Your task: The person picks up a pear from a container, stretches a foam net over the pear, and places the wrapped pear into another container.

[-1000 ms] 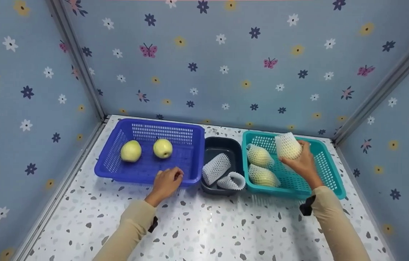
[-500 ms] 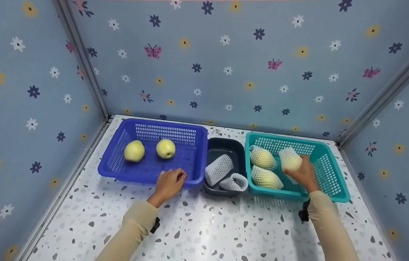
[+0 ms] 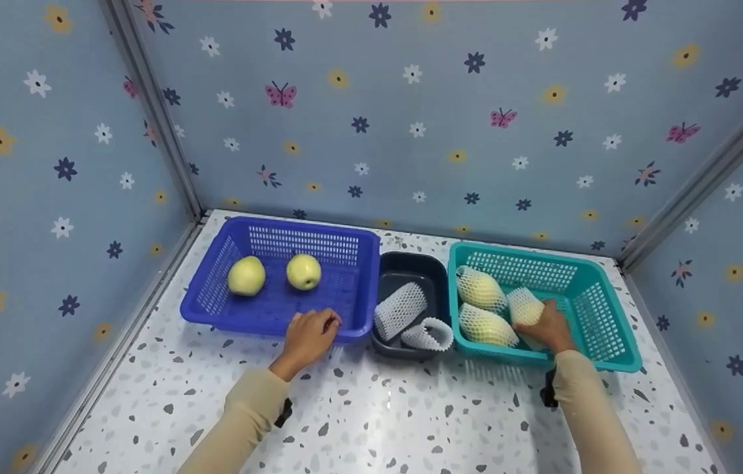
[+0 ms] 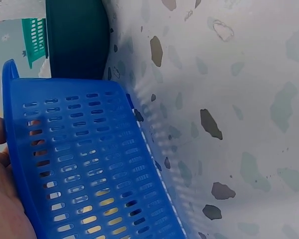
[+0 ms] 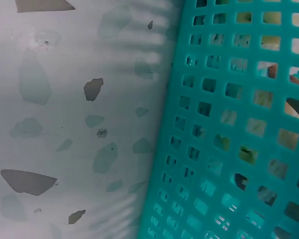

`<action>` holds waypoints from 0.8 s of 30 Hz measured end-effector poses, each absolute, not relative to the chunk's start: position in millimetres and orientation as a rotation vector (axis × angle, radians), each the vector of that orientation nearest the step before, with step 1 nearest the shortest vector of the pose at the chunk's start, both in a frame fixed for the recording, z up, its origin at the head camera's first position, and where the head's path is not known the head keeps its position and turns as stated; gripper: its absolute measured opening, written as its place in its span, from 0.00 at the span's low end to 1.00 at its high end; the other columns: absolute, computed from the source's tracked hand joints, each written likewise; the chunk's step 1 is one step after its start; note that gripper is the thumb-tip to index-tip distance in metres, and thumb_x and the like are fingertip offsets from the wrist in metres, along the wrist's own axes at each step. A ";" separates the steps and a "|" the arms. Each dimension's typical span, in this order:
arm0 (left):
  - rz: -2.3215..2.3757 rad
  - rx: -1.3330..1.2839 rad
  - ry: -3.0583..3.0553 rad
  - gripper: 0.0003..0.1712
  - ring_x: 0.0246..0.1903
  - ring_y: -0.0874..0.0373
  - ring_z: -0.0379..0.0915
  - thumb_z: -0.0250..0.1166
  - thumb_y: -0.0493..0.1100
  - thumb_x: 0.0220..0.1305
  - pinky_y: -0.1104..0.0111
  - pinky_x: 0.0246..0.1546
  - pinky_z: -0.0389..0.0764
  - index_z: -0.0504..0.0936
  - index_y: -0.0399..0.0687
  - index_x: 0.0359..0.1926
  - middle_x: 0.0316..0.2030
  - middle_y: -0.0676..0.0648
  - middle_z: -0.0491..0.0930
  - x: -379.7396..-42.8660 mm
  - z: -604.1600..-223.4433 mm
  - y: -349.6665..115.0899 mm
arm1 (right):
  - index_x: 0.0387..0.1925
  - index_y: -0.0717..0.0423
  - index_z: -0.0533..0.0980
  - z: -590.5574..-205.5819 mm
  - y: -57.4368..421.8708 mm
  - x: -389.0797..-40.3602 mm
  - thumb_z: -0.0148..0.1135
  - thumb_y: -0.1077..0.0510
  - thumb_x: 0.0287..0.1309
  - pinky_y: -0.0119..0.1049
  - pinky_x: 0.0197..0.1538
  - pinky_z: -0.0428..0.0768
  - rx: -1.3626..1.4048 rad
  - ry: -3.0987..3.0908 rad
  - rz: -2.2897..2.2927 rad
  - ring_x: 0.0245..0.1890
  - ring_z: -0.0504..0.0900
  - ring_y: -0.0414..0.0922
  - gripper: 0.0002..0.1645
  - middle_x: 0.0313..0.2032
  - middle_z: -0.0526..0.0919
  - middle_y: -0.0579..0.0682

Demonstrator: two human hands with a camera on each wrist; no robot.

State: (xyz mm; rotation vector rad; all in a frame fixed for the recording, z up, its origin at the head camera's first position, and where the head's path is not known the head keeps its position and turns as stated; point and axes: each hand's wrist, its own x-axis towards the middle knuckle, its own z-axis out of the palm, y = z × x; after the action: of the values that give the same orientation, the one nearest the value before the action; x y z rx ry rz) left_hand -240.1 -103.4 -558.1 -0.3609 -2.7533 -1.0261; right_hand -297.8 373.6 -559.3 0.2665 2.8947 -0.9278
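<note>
My right hand (image 3: 550, 327) grips a yellow-green apple in a white foam net sleeve (image 3: 524, 305), low inside the teal basket (image 3: 601, 316). Two more net-wrapped apples (image 3: 480, 289) lie to its left in that basket. In the right wrist view the slotted basket wall (image 5: 204, 114) largely hides the hand. My left hand (image 3: 308, 336) is at the front rim of the blue basket (image 3: 345, 296), fingers loosely curled and holding nothing. Inside this basket sit two bare apples (image 3: 246, 276). The left wrist view shows the left hand (image 4: 7, 199) beside the basket's rim.
Between the baskets stands a dark tray (image 3: 410, 263) with two loose foam net sleeves (image 3: 401, 311). All three containers rest on a white speckled table (image 3: 371, 415). Patterned panels (image 3: 371, 131) rise behind and at both sides.
My right hand has lowered the net-wrapped apple into the teal basket, coming down beside the other two. The left hand stays in place at the blue basket's rim.
</note>
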 end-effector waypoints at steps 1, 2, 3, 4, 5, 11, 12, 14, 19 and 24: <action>-1.015 -0.364 -2.754 0.06 0.32 0.53 0.73 0.58 0.42 0.66 0.56 0.44 0.67 0.81 0.48 0.35 0.29 0.52 0.80 -240.1 -558.4 -103.2 | 0.62 0.74 0.48 -559.3 373.7 -297.4 0.72 0.50 0.49 0.60 0.50 0.70 0.273 2.882 -0.915 0.51 0.69 0.68 0.54 0.53 0.65 0.78; -1.013 -0.363 -2.756 0.07 0.33 0.53 0.73 0.58 0.42 0.67 0.56 0.44 0.67 0.81 0.48 0.35 0.29 0.52 0.80 -240.0 -558.4 -103.2 | 0.63 0.74 0.47 -559.0 373.7 -297.1 0.71 0.50 0.49 0.61 0.51 0.70 0.283 2.867 -0.908 0.51 0.69 0.68 0.55 0.53 0.64 0.78; -1.008 -0.362 -2.761 0.07 0.33 0.53 0.73 0.58 0.43 0.67 0.56 0.44 0.67 0.82 0.49 0.36 0.29 0.52 0.80 -239.8 -558.4 -103.2 | 0.63 0.74 0.46 -558.3 373.8 -296.9 0.71 0.49 0.49 0.61 0.52 0.69 0.293 2.853 -0.910 0.52 0.68 0.68 0.56 0.54 0.64 0.78; -1.001 -0.364 -2.764 0.07 0.33 0.53 0.73 0.57 0.43 0.67 0.56 0.44 0.67 0.82 0.49 0.36 0.30 0.52 0.80 -239.9 -558.6 -103.1 | 0.64 0.73 0.45 -557.7 373.7 -296.8 0.71 0.49 0.50 0.61 0.54 0.68 0.306 2.836 -0.915 0.53 0.67 0.67 0.57 0.55 0.63 0.77; -0.994 -0.364 -2.767 0.08 0.33 0.53 0.73 0.57 0.43 0.67 0.57 0.44 0.67 0.82 0.49 0.36 0.30 0.52 0.80 -240.2 -559.0 -103.1 | 0.64 0.73 0.44 -556.9 374.0 -296.7 0.70 0.48 0.50 0.61 0.54 0.68 0.310 2.825 -0.915 0.54 0.67 0.67 0.58 0.56 0.62 0.77; -1.009 -0.374 -2.776 0.09 0.34 0.53 0.72 0.56 0.44 0.68 0.55 0.45 0.67 0.82 0.47 0.38 0.30 0.52 0.80 -240.3 -559.3 -102.4 | 0.65 0.76 0.41 -549.2 375.5 -293.9 0.68 0.47 0.53 0.60 0.56 0.67 0.270 2.782 -0.932 0.56 0.65 0.68 0.59 0.57 0.60 0.78; -1.013 -0.374 -2.777 0.09 0.34 0.53 0.72 0.56 0.43 0.68 0.54 0.46 0.67 0.82 0.47 0.38 0.30 0.52 0.80 -240.3 -559.5 -102.3 | 0.66 0.77 0.40 -547.1 375.5 -293.4 0.67 0.47 0.54 0.61 0.56 0.67 0.254 2.773 -0.938 0.56 0.65 0.68 0.59 0.57 0.59 0.79; -1.024 -0.365 -2.786 0.09 0.34 0.53 0.72 0.56 0.44 0.68 0.54 0.46 0.66 0.82 0.48 0.38 0.30 0.53 0.80 -240.6 -560.3 -102.2 | 0.66 0.77 0.39 -542.4 374.9 -292.8 0.66 0.48 0.55 0.61 0.56 0.67 0.229 2.763 -0.956 0.57 0.64 0.68 0.59 0.59 0.58 0.78; -1.014 -0.368 -2.782 0.08 0.33 0.54 0.72 0.57 0.43 0.68 0.54 0.45 0.67 0.82 0.50 0.37 0.28 0.54 0.79 -240.8 -561.2 -103.2 | 0.68 0.76 0.41 -529.4 369.2 -290.9 0.64 0.49 0.58 0.63 0.56 0.64 0.129 2.835 -0.917 0.60 0.59 0.70 0.56 0.61 0.55 0.78; -1.010 -0.376 -2.778 0.08 0.33 0.53 0.72 0.56 0.43 0.68 0.54 0.45 0.67 0.82 0.49 0.37 0.29 0.53 0.79 -240.8 -561.3 -103.8 | 0.69 0.73 0.44 -516.6 356.7 -281.8 0.62 0.52 0.61 0.65 0.58 0.61 -0.010 2.943 -0.940 0.63 0.54 0.70 0.50 0.65 0.52 0.76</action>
State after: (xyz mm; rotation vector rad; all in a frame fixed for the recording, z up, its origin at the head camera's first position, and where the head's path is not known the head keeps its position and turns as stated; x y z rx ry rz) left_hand -240.8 -103.8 -561.3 -0.3759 -2.7784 -1.0100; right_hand -281.8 356.7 -516.6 -0.0100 2.9432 -0.9396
